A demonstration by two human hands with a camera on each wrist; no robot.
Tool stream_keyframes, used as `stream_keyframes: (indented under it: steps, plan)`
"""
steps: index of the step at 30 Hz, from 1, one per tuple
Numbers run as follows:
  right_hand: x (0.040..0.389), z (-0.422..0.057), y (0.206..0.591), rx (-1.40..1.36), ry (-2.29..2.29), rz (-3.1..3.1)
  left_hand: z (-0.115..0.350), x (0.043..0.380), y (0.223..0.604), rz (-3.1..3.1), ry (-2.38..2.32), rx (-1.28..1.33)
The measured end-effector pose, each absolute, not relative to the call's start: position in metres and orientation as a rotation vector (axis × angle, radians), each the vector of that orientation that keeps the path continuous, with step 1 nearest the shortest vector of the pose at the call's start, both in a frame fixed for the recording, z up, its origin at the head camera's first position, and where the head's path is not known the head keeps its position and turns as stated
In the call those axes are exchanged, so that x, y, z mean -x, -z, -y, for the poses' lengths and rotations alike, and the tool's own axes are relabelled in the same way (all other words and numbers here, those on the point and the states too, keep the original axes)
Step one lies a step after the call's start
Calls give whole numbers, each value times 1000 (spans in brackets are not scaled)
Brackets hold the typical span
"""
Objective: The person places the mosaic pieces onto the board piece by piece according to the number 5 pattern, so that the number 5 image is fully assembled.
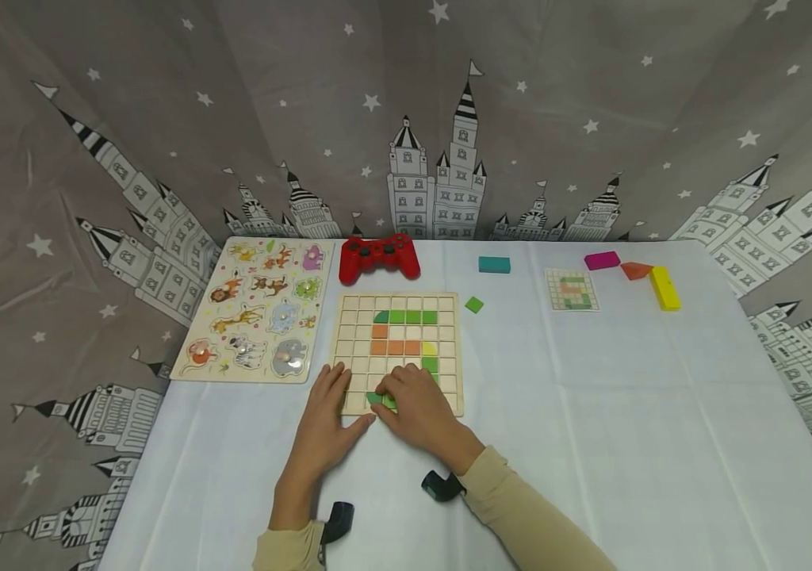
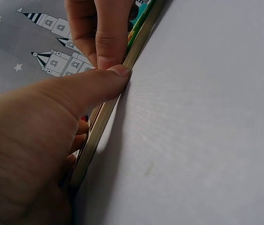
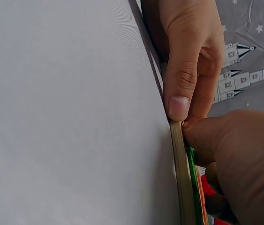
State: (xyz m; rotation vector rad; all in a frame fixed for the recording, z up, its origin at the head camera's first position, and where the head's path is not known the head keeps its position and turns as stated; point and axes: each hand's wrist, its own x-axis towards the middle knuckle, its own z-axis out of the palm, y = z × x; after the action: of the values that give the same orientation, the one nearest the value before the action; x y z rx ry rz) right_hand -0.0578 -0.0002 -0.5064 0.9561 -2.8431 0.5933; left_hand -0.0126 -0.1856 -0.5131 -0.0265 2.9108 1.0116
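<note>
A wooden grid board [image 1: 354, 341] lies in front of me with green, orange and yellow tiles set in its squares. My left hand [image 1: 322, 428] steadies its near left corner, fingers along the left side and thumb on the front edge, as the left wrist view shows too. Bent over the front row, my right hand [image 1: 420, 408] has thumb and fingertips at a green tile [image 1: 389, 403], beside a dark green curved tile [image 1: 373, 397]. The right hand covers part of the board's lower rows. Both thumbs come close together at the board edge [image 3: 181, 173] in the right wrist view.
An animal peg puzzle [image 1: 195, 317] lies left of the board, and a red game controller [image 1: 380, 258] behind it. A loose green tile [image 1: 474, 304], a teal block [image 1: 495, 265] and a pattern card [image 1: 556, 298] lie to the right. Magenta, orange and yellow blocks [image 1: 665, 289] sit farther right.
</note>
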Motion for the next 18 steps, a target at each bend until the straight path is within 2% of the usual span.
stream_keyframes:
  steps: [18]
  plan:
    - [56,2,504,-847,-644,2842,185,12,514,-2908,-1006,49]
